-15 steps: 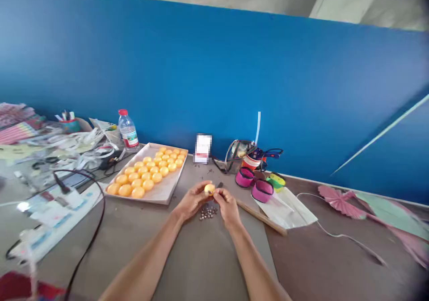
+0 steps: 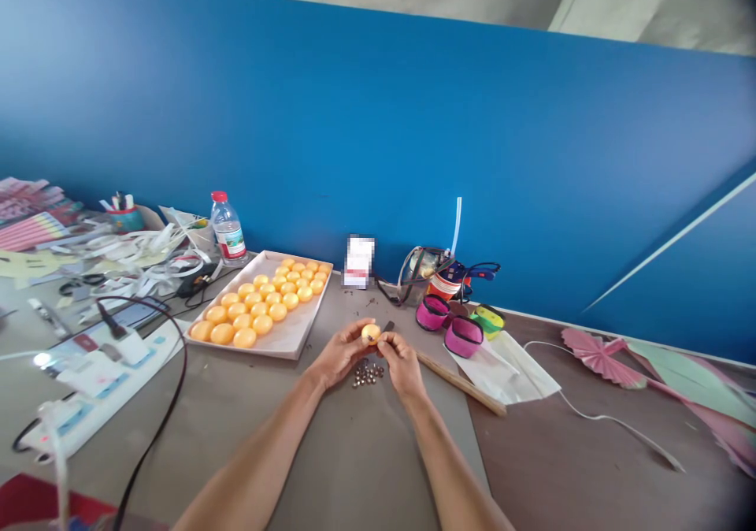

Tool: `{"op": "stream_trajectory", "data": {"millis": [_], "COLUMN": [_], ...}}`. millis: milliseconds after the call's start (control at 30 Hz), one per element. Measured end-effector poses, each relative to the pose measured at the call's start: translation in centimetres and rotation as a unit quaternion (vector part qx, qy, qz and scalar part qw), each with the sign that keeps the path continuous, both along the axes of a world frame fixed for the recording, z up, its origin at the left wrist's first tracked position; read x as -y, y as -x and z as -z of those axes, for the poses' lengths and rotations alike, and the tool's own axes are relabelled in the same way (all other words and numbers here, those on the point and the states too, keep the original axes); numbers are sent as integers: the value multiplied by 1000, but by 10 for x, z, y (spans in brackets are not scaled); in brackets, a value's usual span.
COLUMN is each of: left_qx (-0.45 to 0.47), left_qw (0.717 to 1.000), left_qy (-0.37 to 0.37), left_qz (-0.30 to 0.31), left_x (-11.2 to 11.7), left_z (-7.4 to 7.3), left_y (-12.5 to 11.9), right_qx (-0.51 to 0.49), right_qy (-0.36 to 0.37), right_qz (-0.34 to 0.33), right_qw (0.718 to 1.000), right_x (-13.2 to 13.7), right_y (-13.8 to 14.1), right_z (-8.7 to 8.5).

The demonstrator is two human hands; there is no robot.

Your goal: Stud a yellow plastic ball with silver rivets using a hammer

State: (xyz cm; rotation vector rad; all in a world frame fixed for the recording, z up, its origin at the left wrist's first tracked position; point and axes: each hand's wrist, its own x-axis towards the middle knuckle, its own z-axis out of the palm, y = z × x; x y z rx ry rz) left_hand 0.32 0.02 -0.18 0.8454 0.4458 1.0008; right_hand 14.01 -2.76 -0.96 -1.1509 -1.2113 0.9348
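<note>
My left hand is closed round a small yellow ball, held just above the table. Beside it, my right hand pinches a small dark thing against the ball; I cannot make out what it is. Directly below both hands lies a little heap of several small dark metal beads. A pale tray with several rows of the same yellow balls stands to the left of my hands.
A wooden stick and a white face mask lie right of my hands, with pink and green tape rolls behind. A water bottle, cables, a power strip and papers crowd the left. Pink paper fans lie far right.
Both hands and the ball stay in the same spot. Only the view has shifted slightly.
</note>
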Motion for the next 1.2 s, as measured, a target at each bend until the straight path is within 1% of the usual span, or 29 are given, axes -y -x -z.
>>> {"op": "stream_trajectory", "data": {"millis": [167, 300, 467, 633, 800, 900, 1000, 1067, 1133, 1200], "left_qx": [-34, -80, -143, -162, -236, -271, -265, -243, -201, -132], "left_qw": [999, 995, 984, 980, 956, 942, 946, 956, 970, 986], "left_qy": [-16, -40, -79, -92, -139, -161, -152, -132, -99, -56], "left_qz": [-22, -41, -65, -70, -103, -113, -107, -101, -94, -79], "left_x": [2, 3, 2, 3, 4, 4, 4, 4, 4, 5], "left_z": [0, 4, 9, 10, 7, 4, 4, 5, 4, 2], "left_y": [-2, -3, -2, -3, -3, -2, -3, -3, -5, -6], "right_qx": [-1, 11, 30, 32, 45, 52, 42, 29, 9, -24], "right_qy": [10, 11, 10, 13, 4, 3, 15, 24, 27, 21], "right_qz": [9, 19, 21, 31, 46, 68, 93, 90, 74, 61], "right_qw": [1000, 1000, 999, 999, 998, 996, 995, 995, 997, 998], "right_x": [2, 3, 2, 0, 0, 0, 0, -1, -2, -2], "right_y": [2, 3, 1, 1, 4, 6, 7, 7, 6, 5], "right_z": [-2, -3, 1, 5, 7, 9, 11, 12, 12, 9]}}
